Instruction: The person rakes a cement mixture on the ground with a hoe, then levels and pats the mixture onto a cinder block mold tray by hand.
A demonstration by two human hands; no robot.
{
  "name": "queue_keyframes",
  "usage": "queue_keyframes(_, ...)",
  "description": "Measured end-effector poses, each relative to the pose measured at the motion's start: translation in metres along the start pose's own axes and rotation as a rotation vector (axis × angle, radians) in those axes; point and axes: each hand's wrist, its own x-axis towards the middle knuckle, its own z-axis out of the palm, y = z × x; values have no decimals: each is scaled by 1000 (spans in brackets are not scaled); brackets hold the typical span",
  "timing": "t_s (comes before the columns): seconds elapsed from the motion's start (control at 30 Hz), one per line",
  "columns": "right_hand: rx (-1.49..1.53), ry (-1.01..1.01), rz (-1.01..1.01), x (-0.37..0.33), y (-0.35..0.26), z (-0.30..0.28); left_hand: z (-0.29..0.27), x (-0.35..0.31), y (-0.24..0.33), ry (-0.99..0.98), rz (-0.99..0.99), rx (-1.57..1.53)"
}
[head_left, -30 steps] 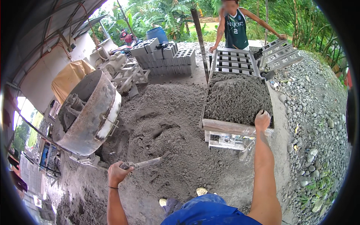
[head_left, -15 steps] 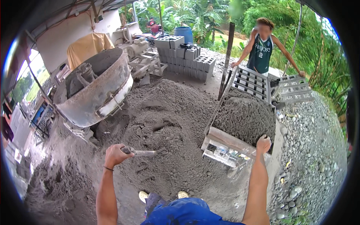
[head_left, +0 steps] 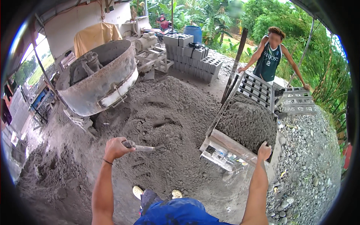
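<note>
My left hand [head_left: 117, 148] is closed round the grip of a shovel [head_left: 144, 147]. Its shaft slants right into a mound of grey concrete mix [head_left: 165, 116], where the blade seems buried. At the near right corner of a hopper [head_left: 234, 145] heaped with the same damp mix [head_left: 247, 119], my right hand [head_left: 264, 150] is curled shut. Its fingertips are hidden, so what it grips there cannot be made out.
A round metal mixer [head_left: 101, 88] stands to the left. Hollow blocks [head_left: 191, 60] are stacked behind the mound, near a blue drum [head_left: 193, 33]. Across the hopper a person [head_left: 269, 56] leans on block-shaped grates [head_left: 257, 90]. Gravel [head_left: 307, 150] covers the right side.
The whole view has shifted slightly, with the background now further right and lower. Both my hands keep nearly the same hold and place. The person opposite stays by the grates.
</note>
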Motion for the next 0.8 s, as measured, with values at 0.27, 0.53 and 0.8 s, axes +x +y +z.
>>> queue_keyframes(0.27,-23,-63,48,7,6,8,-2,-2,5,-29,-13,-3)
queue_keyframes(0.53,-1,-56,45,1,1,1,0,-4,2,0,7,12)
queue_keyframes(0.8,-1,-128,75,9,1,-1,-2,3,7,-58,-16,8)
